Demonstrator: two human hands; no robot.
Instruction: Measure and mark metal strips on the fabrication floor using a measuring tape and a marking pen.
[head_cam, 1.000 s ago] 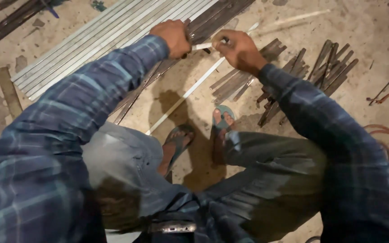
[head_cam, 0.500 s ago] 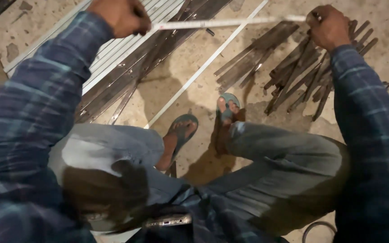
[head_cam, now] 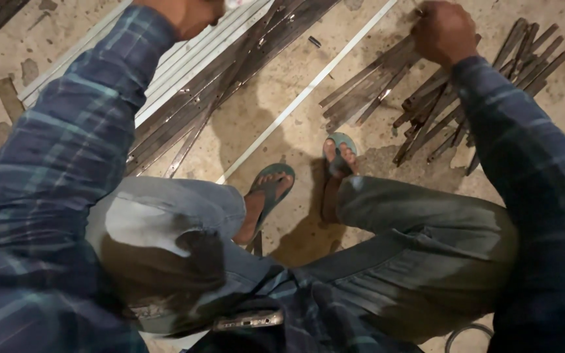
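I squat on a concrete floor. My left hand [head_cam: 184, 14] is at the top edge, mostly cut off, closed beside a bit of thin white rod [head_cam: 238, 3]. My right hand [head_cam: 443, 33] is a fist at the upper right, above a heap of short dark metal strips [head_cam: 420, 104]; a small end of the rod sticks out of it. The stretch of rod between the hands lies outside the picture. A long white strip [head_cam: 308, 88] lies diagonally on the floor between my arms.
Long dark metal bars [head_cam: 230, 78] and pale metal profiles [head_cam: 93, 72] lie side by side at the upper left. My feet in teal flip-flops [head_cam: 271, 189] stand in the middle. A phone [head_cam: 250, 320] rests in my lap. A cable loop [head_cam: 465, 336] lies at the bottom right.
Both hands have moved apart and upward with the thin white rod stretched between them. The view has dropped, so the left hand and most of the rod are now cut off.
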